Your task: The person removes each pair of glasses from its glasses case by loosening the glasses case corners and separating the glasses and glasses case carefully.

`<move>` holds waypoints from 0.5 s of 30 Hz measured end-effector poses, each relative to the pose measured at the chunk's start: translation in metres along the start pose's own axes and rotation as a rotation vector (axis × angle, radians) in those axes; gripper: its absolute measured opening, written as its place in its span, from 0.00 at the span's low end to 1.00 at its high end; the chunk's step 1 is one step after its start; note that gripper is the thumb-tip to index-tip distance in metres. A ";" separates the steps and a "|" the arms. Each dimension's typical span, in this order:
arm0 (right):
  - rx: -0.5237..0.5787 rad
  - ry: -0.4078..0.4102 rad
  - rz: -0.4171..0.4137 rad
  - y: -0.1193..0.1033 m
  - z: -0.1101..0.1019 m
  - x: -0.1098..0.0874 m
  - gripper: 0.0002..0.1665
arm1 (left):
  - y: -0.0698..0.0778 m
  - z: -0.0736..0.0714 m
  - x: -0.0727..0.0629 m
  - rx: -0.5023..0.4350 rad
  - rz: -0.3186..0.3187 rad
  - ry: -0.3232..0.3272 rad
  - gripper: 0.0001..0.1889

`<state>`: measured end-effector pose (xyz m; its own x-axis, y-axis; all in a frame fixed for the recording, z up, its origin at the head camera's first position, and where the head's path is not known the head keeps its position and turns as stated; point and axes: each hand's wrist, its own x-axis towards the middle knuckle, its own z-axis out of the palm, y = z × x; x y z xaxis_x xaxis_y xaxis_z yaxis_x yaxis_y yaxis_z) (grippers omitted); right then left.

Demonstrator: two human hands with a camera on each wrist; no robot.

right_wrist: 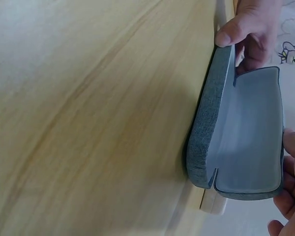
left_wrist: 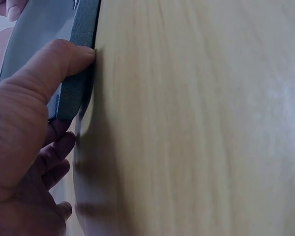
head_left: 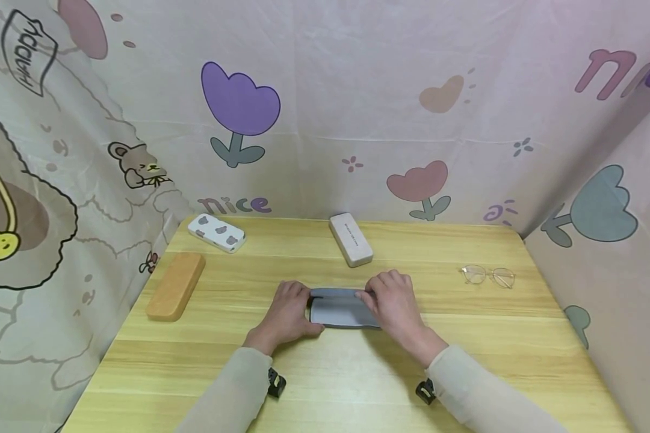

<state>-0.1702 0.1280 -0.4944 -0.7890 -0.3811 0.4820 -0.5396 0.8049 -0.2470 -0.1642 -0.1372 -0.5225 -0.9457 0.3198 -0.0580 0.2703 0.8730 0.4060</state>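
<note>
A grey-blue glasses case with a pale lining lies on the table in front of me, its lid raised. My left hand grips the case's left end; in the left wrist view the thumb presses on the textured front wall while the fingers reach underneath. At the opposite end, my right hand holds the lid's upper edge between thumb and fingers. The right wrist view looks into the case's smooth lid lining, with no glasses visible there.
Wire-framed glasses lie to the right on the wooden table. Behind the hands is a pale lettered case. To the left are an orange case and a white bear-patterned case. Printed cloth hangs around the table.
</note>
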 end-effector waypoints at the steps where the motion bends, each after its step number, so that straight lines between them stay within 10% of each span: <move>1: 0.000 0.003 -0.004 0.000 0.000 0.000 0.13 | 0.000 0.000 0.000 -0.001 0.000 -0.002 0.46; 9: 0.017 0.032 -0.030 0.000 0.002 -0.004 0.14 | 0.000 0.000 -0.001 -0.003 0.003 0.003 0.45; 15: 0.057 -0.046 0.118 0.000 -0.002 0.000 0.16 | 0.000 0.001 -0.001 -0.013 0.009 0.012 0.45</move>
<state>-0.1698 0.1288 -0.4929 -0.8596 -0.3070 0.4084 -0.4575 0.8185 -0.3476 -0.1628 -0.1371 -0.5229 -0.9453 0.3234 -0.0429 0.2770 0.8650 0.4184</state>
